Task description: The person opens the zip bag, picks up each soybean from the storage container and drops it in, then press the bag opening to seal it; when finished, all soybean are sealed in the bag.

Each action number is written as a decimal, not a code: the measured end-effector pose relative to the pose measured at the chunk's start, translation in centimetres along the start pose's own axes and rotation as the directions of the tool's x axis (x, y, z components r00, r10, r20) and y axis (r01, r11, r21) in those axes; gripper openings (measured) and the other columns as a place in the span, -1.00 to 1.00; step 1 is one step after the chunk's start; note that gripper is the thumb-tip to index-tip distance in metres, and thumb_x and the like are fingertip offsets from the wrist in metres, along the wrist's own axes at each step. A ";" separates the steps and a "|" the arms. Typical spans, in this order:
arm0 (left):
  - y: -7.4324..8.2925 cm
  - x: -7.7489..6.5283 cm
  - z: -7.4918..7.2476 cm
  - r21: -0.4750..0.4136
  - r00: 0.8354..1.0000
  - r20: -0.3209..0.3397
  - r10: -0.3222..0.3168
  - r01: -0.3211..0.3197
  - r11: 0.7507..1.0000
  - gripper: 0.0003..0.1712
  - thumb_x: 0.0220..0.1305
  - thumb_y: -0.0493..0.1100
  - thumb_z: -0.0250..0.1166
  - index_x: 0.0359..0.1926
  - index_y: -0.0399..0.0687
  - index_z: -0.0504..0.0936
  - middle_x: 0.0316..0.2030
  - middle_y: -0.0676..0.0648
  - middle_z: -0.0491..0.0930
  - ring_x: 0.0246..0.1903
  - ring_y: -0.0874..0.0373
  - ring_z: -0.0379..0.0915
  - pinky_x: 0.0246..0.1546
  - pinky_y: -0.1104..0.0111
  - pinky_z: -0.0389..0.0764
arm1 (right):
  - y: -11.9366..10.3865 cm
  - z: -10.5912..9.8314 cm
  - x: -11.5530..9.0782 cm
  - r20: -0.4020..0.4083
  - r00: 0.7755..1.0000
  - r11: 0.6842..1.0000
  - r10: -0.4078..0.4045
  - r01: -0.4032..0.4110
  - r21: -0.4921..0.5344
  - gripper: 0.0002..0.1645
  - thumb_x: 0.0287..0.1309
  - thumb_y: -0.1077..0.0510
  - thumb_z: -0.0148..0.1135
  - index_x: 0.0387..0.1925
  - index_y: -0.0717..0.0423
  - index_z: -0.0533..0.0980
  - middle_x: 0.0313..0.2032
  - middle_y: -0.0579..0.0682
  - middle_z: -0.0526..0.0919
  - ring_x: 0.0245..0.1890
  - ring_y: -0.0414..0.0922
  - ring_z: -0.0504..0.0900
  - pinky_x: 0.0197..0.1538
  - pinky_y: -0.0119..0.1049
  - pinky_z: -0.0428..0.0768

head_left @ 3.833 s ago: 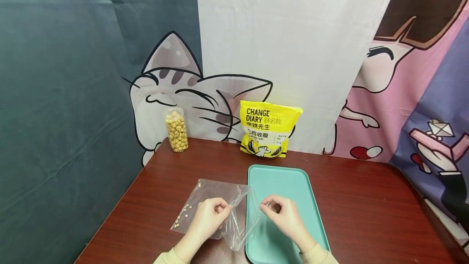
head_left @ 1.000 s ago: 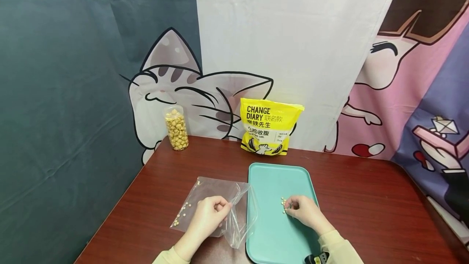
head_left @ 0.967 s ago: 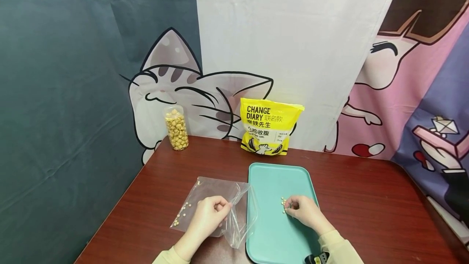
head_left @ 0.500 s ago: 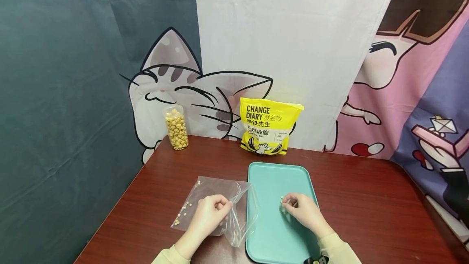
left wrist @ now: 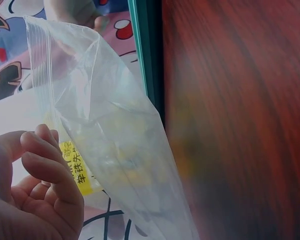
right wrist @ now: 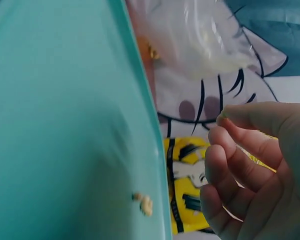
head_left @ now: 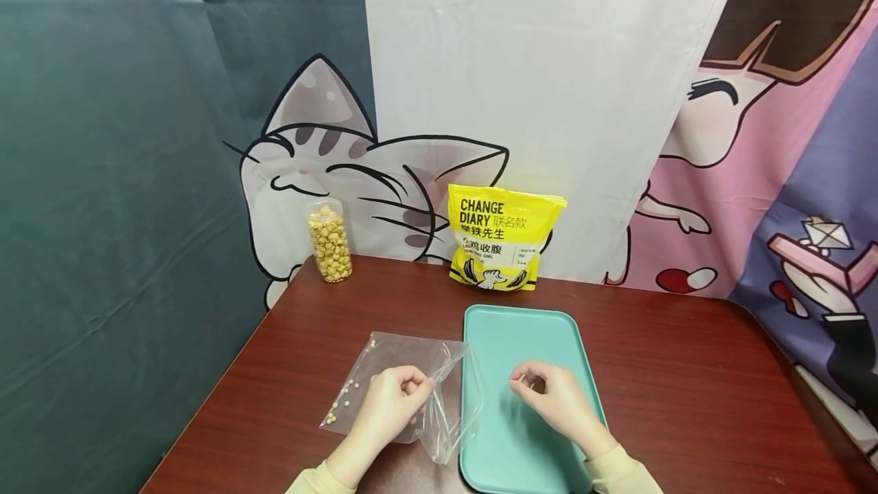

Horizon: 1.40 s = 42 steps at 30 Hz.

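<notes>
My left hand [head_left: 396, 401] pinches the mouth edge of a clear plastic zip bag [head_left: 411, 353], which lies partly on the table and reaches over the tray's left side. Several small pale-yellow beans [head_left: 332, 416] lie inside the bag, mostly in its left corner. Above the turquoise tray [head_left: 501, 326], my right hand [head_left: 552, 401] is raised with thumb and forefinger pinched together. A speck of a pale bean [right wrist: 225, 115] shows between those fingertips in the right wrist view. A few beans [right wrist: 144, 204] lie on the tray there; the hand hides them in the head view.
A clear jar of popcorn-like yellow pieces [head_left: 331, 242] stands at the table's back left. Upright behind the tray is a yellow snack pouch [head_left: 506, 238]. A printed cat curtain [head_left: 439, 82] hangs along the back edge of the dark red wooden table [head_left: 686, 387].
My right hand took a bean from the small group on the tray, rose and moved left toward the bag. The left hand keeps its pinch on the bag, nearly still.
</notes>
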State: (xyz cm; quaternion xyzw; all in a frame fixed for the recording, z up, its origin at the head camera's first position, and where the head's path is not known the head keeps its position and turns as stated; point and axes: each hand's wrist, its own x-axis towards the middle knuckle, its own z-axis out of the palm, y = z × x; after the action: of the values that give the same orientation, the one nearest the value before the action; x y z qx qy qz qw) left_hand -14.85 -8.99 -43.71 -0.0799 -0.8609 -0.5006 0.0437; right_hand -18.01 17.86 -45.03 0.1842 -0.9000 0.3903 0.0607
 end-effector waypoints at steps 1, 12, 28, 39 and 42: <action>0.0 0.0 0.0 0.000 1.000 0.000 0.000 0.000 1.000 -0.77 0.20 -0.12 0.28 -0.58 -0.02 0.56 -0.79 0.10 0.48 -0.83 0.38 0.32 -0.80 0.49 0.24 | -0.3 0.1 -0.1 0.003 1.000 1.000 -0.014 0.014 0.014 -0.95 0.07 0.14 0.35 -0.43 -0.04 0.60 -0.60 -0.30 0.50 -0.59 -0.39 0.39 -0.46 -0.44 0.40; 0.1 0.0 0.0 0.004 1.000 0.000 -0.010 0.010 1.000 -0.78 0.20 -0.14 0.28 -0.58 -0.02 0.57 -0.78 0.11 0.48 -0.83 0.36 0.34 -0.79 0.49 0.26 | -2.4 1.6 -0.7 0.026 0.984 0.966 -0.174 0.165 0.197 -0.93 0.07 0.17 0.35 -0.38 -0.07 0.60 -0.57 -0.25 0.55 -0.56 -0.40 0.45 -0.48 -0.44 0.46; 0.1 0.1 0.1 0.007 1.000 -0.011 0.004 -0.004 1.000 -0.77 0.20 -0.13 0.27 -0.58 -0.03 0.57 -0.79 0.13 0.47 -0.84 0.39 0.32 -0.79 0.48 0.29 | -1.9 2.6 -0.5 0.060 0.976 0.965 -0.211 0.198 0.174 -0.93 0.08 0.18 0.34 -0.39 -0.06 0.59 -0.60 -0.28 0.49 -0.59 -0.45 0.37 -0.52 -0.46 0.42; 0.1 0.2 0.2 0.001 1.000 -0.012 0.011 -0.011 1.000 -0.77 0.20 -0.12 0.28 -0.58 -0.02 0.57 -0.79 0.13 0.48 -0.84 0.40 0.32 -0.79 0.48 0.29 | -1.7 2.0 -0.4 0.002 0.993 0.973 -0.118 0.115 0.198 -0.97 0.07 0.26 0.33 -0.40 0.12 0.60 -0.60 -0.15 0.53 -0.61 -0.41 0.39 -0.54 -0.43 0.43; 0.0 0.2 0.2 0.003 1.000 -0.015 0.013 -0.013 1.000 -0.77 0.20 -0.11 0.28 -0.58 -0.01 0.56 -0.79 0.13 0.48 -0.85 0.40 0.31 -0.79 0.48 0.28 | -1.8 1.6 -0.2 -0.025 0.997 0.975 -0.076 0.079 0.208 -0.94 0.08 0.28 0.31 -0.40 0.24 0.60 -0.61 -0.10 0.53 -0.64 -0.38 0.38 -0.56 -0.42 0.42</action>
State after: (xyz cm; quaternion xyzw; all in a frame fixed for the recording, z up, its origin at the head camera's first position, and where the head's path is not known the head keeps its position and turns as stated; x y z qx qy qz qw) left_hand -14.99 -8.81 -43.74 -0.0817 -0.8608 -0.4995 0.0536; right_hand -17.09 15.64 -44.94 0.2212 -0.8456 0.4816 0.0638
